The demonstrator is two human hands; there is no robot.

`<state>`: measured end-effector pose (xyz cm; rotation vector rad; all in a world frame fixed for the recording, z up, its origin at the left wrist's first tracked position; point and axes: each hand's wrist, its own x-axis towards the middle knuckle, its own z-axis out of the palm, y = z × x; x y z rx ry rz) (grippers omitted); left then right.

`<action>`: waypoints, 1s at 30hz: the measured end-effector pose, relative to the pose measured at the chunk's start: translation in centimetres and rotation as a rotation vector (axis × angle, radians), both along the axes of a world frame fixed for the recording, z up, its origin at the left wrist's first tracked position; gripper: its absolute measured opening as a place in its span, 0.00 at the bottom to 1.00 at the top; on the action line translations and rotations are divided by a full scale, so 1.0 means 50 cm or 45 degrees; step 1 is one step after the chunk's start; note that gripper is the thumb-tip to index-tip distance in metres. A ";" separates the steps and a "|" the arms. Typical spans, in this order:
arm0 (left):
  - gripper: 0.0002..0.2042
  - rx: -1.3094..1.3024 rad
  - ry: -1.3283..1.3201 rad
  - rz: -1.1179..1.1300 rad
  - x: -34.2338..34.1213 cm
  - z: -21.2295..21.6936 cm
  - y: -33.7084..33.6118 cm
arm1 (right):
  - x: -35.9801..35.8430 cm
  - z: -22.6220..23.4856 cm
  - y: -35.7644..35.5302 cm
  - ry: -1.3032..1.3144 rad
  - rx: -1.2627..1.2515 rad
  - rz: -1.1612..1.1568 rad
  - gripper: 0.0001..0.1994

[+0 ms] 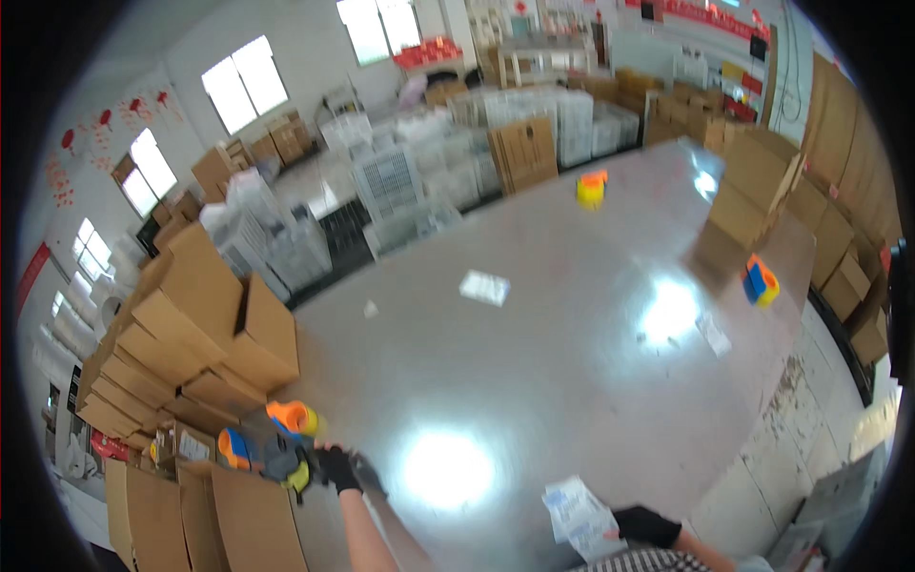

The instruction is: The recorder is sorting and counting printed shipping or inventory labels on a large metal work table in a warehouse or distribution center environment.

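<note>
Down at lower left, the left hand (335,467) was just beside a grey-and-yellow tool (284,459); below and right of centre, white papers (574,508) lay by the right hand (648,526); I couldn't tell either grip

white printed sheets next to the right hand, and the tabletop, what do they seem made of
White printed sheets: probably thin paper, judging by the flat, print-covered faces; matt or glossy is hard to tell. Tabletop: smooth, shiny grey, perhaps metal, given the bright blurred glare, though laminate is possible.
</note>
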<state>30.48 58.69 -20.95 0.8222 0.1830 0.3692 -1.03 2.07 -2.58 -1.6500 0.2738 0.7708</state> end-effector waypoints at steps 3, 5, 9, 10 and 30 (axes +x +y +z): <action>0.11 0.735 0.450 -0.056 -0.157 0.223 -0.270 | 0.028 0.040 0.009 -0.056 0.243 -0.243 0.19; 0.13 0.747 0.375 -0.330 -0.301 0.315 -0.371 | 0.055 0.087 0.029 -0.015 0.405 -0.360 0.17; 0.20 0.699 0.314 -0.869 -0.503 0.342 -0.530 | 0.090 0.090 0.044 -0.080 0.282 -0.373 0.16; 0.19 0.603 0.318 -0.960 -0.540 0.353 -0.566 | 0.091 0.081 0.046 -0.055 0.298 -0.356 0.16; 0.18 0.665 0.591 -0.820 -0.742 0.470 -0.809 | 0.042 0.125 -0.024 -0.114 0.630 -0.240 0.15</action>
